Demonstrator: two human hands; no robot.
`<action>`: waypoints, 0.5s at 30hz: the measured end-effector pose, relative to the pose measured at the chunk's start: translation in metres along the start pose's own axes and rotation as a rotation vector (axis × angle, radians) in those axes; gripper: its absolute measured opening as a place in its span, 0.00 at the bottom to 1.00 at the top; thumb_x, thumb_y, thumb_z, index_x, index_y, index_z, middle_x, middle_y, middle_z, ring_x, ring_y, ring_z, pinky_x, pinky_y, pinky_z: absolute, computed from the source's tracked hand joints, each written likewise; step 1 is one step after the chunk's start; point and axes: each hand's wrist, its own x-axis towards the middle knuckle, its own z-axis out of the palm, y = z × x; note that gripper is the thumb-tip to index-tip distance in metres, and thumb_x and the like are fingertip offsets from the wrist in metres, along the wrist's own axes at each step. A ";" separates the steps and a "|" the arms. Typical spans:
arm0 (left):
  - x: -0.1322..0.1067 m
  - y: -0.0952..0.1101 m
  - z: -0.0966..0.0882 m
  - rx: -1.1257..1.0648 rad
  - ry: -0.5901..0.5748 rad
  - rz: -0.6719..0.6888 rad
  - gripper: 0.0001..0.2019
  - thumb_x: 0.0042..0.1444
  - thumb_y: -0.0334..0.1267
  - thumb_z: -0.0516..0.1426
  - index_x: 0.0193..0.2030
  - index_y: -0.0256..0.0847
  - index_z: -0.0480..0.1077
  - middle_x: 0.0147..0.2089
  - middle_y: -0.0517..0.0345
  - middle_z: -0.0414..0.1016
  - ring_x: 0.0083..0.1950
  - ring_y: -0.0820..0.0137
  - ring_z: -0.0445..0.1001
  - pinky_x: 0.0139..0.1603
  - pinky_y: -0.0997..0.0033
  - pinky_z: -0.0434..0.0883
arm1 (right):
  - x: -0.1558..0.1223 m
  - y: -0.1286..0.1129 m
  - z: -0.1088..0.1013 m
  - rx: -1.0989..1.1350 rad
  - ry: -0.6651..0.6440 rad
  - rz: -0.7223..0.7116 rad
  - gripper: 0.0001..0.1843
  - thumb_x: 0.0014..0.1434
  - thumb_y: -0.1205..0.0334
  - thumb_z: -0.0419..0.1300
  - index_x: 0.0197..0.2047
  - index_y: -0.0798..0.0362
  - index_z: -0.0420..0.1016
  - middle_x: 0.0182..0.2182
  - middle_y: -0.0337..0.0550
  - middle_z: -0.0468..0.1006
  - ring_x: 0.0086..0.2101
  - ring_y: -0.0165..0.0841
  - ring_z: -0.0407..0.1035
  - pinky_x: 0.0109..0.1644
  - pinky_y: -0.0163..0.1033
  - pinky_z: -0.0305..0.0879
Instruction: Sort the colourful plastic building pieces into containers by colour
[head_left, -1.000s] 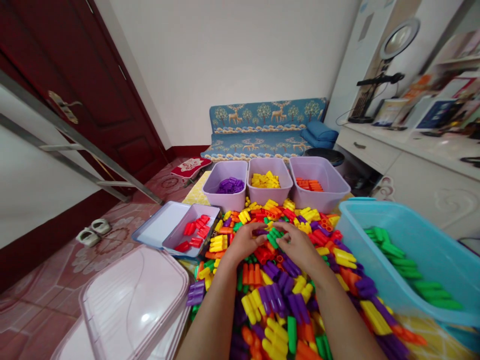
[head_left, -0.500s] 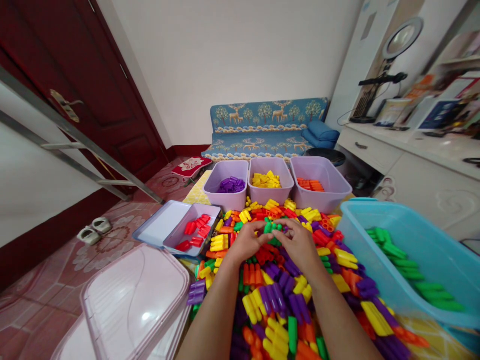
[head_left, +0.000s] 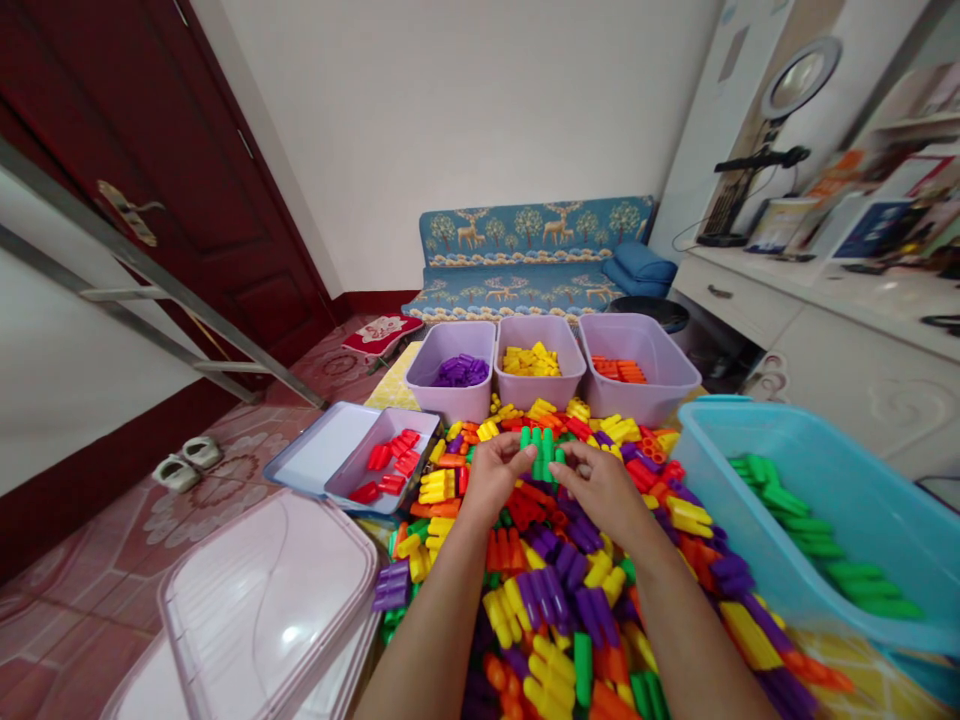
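Between my two hands, above the heap of toy pieces, is a green plastic toy piece (head_left: 538, 442) made of joined tubes. My left hand (head_left: 499, 472) grips it from the left, thumb on the near face. From the right, the fingers of my right hand (head_left: 598, 480) pinch at green tubes; whether these are one piece or two I cannot make out. Below lie yellow pieces (head_left: 504, 610), purple pieces (head_left: 546, 595), and red and orange ones, spread across the table.
Lilac bins behind the heap hold purple (head_left: 450, 398), yellow (head_left: 540, 388) and orange pieces (head_left: 619, 370). A blue tub (head_left: 712, 430) with green pieces stands right. Left are a shallow tray (head_left: 352, 470) with red pieces and pale lids (head_left: 262, 590). A ladder (head_left: 247, 350) leans farther left.
The green tubes between my hands have turned from lying flat to more upright, showing their long sides. My hands have stayed nearly in place.
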 end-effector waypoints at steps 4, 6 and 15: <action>-0.003 0.002 0.004 0.010 0.031 -0.001 0.22 0.46 0.51 0.63 0.39 0.33 0.77 0.34 0.52 0.80 0.33 0.67 0.76 0.36 0.71 0.70 | 0.000 -0.002 -0.005 -0.106 -0.017 -0.013 0.08 0.54 0.59 0.56 0.33 0.54 0.73 0.26 0.38 0.74 0.26 0.31 0.66 0.31 0.35 0.62; -0.005 0.003 0.006 0.024 0.025 0.005 0.20 0.46 0.50 0.64 0.37 0.33 0.78 0.33 0.53 0.79 0.33 0.68 0.75 0.36 0.72 0.69 | -0.001 -0.005 -0.010 -0.120 -0.049 -0.023 0.07 0.54 0.60 0.56 0.32 0.55 0.73 0.27 0.40 0.75 0.28 0.32 0.67 0.33 0.35 0.62; 0.004 0.000 -0.012 -0.289 0.276 -0.102 0.19 0.36 0.48 0.68 0.31 0.35 0.74 0.22 0.63 0.69 0.22 0.80 0.65 0.27 0.79 0.65 | -0.012 -0.016 -0.007 0.109 -0.309 0.124 0.08 0.50 0.61 0.59 0.23 0.54 0.66 0.17 0.31 0.62 0.19 0.27 0.61 0.22 0.31 0.57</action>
